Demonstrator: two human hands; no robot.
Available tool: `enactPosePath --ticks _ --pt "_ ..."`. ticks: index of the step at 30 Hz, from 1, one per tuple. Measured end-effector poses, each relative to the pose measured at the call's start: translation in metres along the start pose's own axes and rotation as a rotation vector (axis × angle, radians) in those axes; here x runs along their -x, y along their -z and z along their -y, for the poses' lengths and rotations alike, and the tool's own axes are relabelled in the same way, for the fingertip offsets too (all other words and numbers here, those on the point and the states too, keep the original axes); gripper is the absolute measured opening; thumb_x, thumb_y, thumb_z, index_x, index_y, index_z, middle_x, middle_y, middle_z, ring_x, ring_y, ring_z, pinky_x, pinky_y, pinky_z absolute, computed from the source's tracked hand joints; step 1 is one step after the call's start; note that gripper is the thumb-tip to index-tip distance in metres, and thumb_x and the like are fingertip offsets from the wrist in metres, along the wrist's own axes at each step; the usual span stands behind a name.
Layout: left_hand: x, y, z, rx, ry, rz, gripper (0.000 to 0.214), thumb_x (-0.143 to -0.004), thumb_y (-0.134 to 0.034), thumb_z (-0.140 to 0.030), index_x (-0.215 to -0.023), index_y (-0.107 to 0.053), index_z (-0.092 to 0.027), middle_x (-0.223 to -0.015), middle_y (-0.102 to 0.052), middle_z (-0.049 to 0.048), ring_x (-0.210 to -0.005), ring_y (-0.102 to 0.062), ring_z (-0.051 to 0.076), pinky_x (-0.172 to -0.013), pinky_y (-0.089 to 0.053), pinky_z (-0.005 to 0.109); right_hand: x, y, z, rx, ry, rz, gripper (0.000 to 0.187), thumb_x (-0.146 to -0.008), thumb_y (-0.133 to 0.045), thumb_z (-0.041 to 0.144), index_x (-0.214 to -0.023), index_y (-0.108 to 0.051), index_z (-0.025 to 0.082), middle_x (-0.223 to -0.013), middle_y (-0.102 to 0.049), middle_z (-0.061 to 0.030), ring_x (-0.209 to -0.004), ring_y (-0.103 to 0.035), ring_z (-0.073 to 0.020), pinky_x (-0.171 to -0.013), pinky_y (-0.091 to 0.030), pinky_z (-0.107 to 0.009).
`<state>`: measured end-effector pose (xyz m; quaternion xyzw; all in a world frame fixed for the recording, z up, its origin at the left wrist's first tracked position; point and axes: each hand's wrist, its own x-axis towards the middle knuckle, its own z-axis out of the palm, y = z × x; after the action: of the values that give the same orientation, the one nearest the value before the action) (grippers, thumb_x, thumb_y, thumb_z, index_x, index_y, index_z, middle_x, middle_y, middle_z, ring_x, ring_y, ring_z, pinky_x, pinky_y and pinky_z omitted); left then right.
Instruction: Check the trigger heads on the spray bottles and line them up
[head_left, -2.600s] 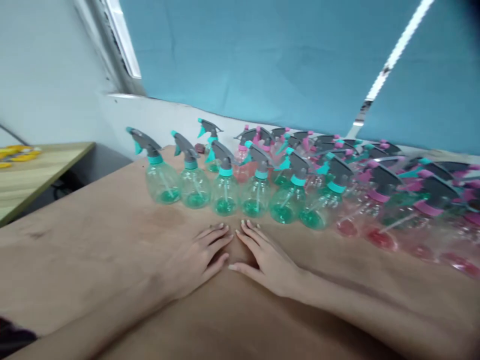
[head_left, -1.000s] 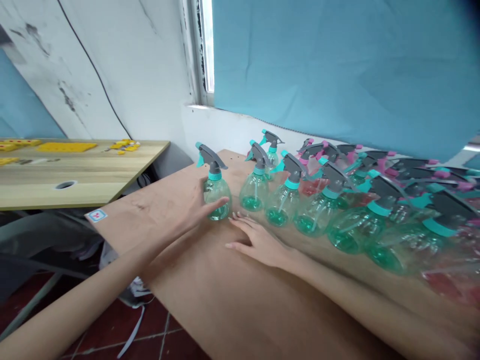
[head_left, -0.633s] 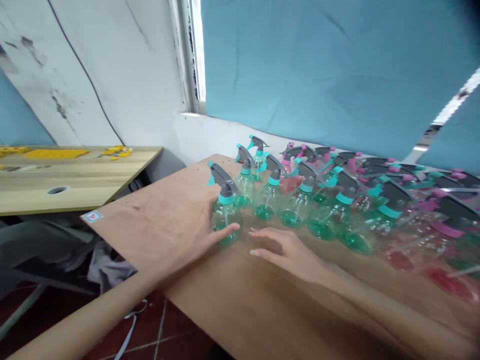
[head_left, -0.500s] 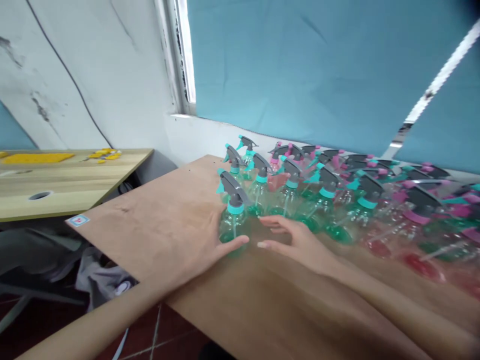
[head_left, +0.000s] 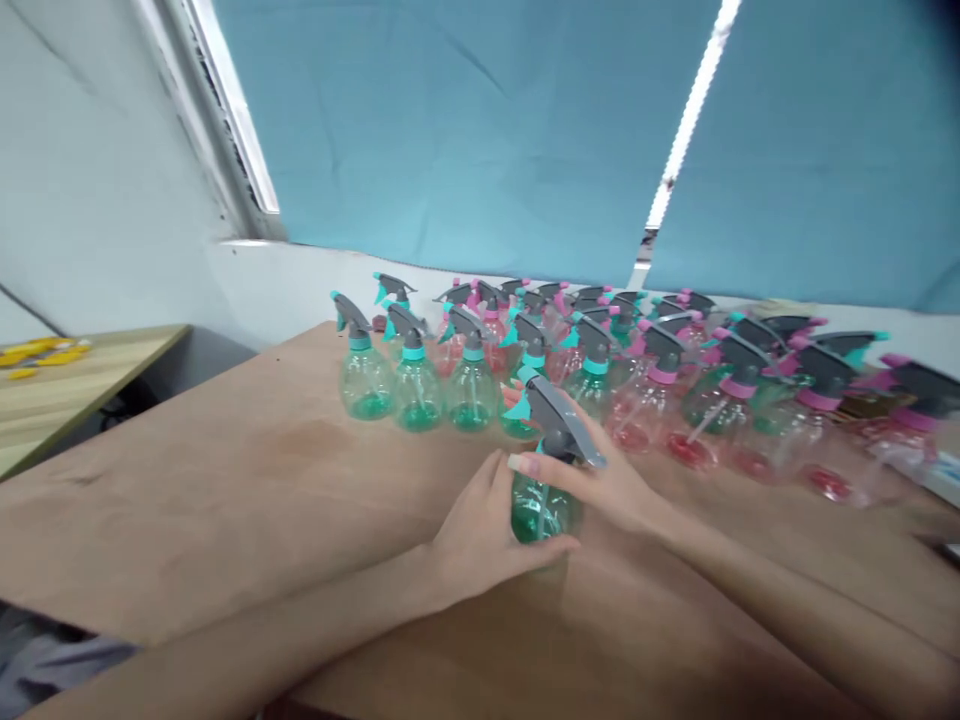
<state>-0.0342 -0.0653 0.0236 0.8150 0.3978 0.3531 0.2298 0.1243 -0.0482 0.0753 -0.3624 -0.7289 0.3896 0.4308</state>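
Observation:
A small clear spray bottle [head_left: 541,508] with a green base, teal collar and grey trigger head stands on the brown board [head_left: 225,480] near its middle. My left hand [head_left: 480,525] wraps round the bottle's body from the left. My right hand [head_left: 600,480] closes on the neck under the grey trigger head from the right. Behind it stand rows of spray bottles [head_left: 465,380], teal-and-green ones at the left and pink ones [head_left: 720,400] at the right.
A pale wooden desk [head_left: 45,385] with yellow pieces stands at the far left, across a gap from the board. A white sill [head_left: 285,270] and blue curtain [head_left: 450,130] run behind the bottles. The board's left half bears nothing.
My left hand took the leftmost green bottle and drew it toward me and to the right. My right hand rose off the board and closed on its neck. The view swung right.

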Motion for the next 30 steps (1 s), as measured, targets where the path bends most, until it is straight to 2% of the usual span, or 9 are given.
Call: enactPosePath --ticks 4,7,11,15,19,21,24,27,30 --pt "-0.016 -0.022 -0.001 0.040 -0.048 0.000 0.084 -0.069 -0.078 -0.052 -0.135 -0.034 -0.022 -0.134 -0.048 0.0156 -0.123 -0.047 0.038 -0.098 -0.042 0.056 0.007 0.015 0.003 -0.115 0.002 -0.063 0.040 -0.080 -0.068 0.043 -0.116 -0.056 0.028 -0.123 -0.062 -0.0033 -0.116 -0.057 -0.0246 -0.099 -0.044 -0.042" --pt "-0.026 -0.034 -0.004 0.062 -0.065 0.001 0.087 -0.071 -0.077 -0.051 -0.138 -0.030 -0.023 -0.136 -0.046 0.0158 -0.126 -0.044 0.038 -0.100 -0.039 0.056 0.008 0.025 -0.001 -0.133 -0.038 -0.090 0.034 -0.081 -0.067 0.043 -0.110 -0.059 0.026 -0.117 -0.064 -0.0031 -0.112 -0.059 -0.0237 -0.097 -0.045 -0.042" --pt "-0.033 -0.045 -0.007 0.045 -0.084 0.023 0.091 -0.068 -0.078 -0.053 -0.138 -0.030 -0.022 -0.135 -0.046 0.0165 -0.124 -0.045 0.038 -0.100 -0.039 0.055 0.008 0.038 -0.007 -0.074 -0.045 -0.089 0.025 -0.083 -0.065 0.041 -0.102 -0.061 0.025 -0.094 -0.066 -0.0007 -0.103 -0.061 -0.0221 -0.095 -0.045 -0.041" --pt "-0.036 -0.051 -0.004 0.018 -0.138 0.083 0.093 -0.069 -0.077 -0.058 -0.139 -0.028 -0.021 -0.135 -0.045 0.0169 -0.121 -0.046 0.038 -0.098 -0.040 0.054 0.008 0.047 -0.010 -0.058 -0.019 -0.047 0.020 -0.085 -0.062 0.040 -0.096 -0.059 0.025 -0.069 -0.058 0.0033 -0.089 -0.062 -0.0206 -0.086 -0.048 -0.038" --pt "-0.040 -0.048 0.005 0.008 -0.252 0.158 0.096 -0.074 -0.069 -0.066 -0.143 -0.021 -0.020 -0.138 -0.043 0.0179 -0.125 -0.043 0.038 -0.101 -0.037 0.054 0.011 0.056 -0.010 0.006 -0.027 -0.060 0.015 -0.085 -0.059 0.037 -0.096 -0.059 0.027 -0.074 -0.059 0.0032 -0.067 -0.058 -0.0152 -0.064 -0.051 -0.030" --pt "-0.043 -0.041 0.009 0.019 -0.300 0.258 0.091 -0.080 -0.066 -0.062 -0.146 -0.018 -0.022 -0.143 -0.041 0.0153 -0.129 -0.040 0.035 -0.104 -0.035 0.050 0.013 0.061 -0.010 0.074 -0.038 -0.066 0.012 -0.084 -0.059 0.036 -0.093 -0.061 0.028 -0.069 -0.057 0.0036 -0.059 -0.056 -0.0151 -0.058 -0.050 -0.030" --pt "-0.049 -0.031 0.017 -0.027 -0.290 0.365 0.085 -0.084 -0.063 -0.058 -0.148 -0.020 -0.022 -0.145 -0.040 0.0150 -0.131 -0.040 0.032 -0.106 -0.034 0.048 0.013 0.070 -0.014 0.109 -0.021 -0.040 0.015 -0.085 -0.057 0.039 -0.095 -0.060 0.028 -0.073 -0.060 0.0017 -0.061 -0.058 -0.0169 -0.062 -0.053 -0.034" --pt "-0.052 -0.026 0.025 -0.131 -0.232 0.417 0.085 -0.083 -0.063 -0.058 -0.150 -0.023 -0.023 -0.147 -0.039 0.0149 -0.133 -0.038 0.035 -0.107 -0.031 0.052 0.010 0.079 -0.025 0.087 -0.027 -0.031 0.014 -0.087 -0.056 0.037 -0.098 -0.059 0.028 -0.083 -0.065 0.0002 -0.075 -0.064 -0.0192 -0.075 -0.055 -0.037" --pt "-0.052 -0.027 0.032 -0.219 -0.178 0.440 0.082 -0.082 -0.065 -0.053 -0.149 -0.027 -0.025 -0.150 -0.036 0.0121 -0.136 -0.034 0.036 -0.109 -0.027 0.055 0.009 0.088 -0.037 0.059 -0.059 -0.052 0.016 -0.088 -0.057 0.039 -0.099 -0.062 0.029 -0.082 -0.067 0.0003 -0.076 -0.066 -0.0205 -0.074 -0.055 -0.036"
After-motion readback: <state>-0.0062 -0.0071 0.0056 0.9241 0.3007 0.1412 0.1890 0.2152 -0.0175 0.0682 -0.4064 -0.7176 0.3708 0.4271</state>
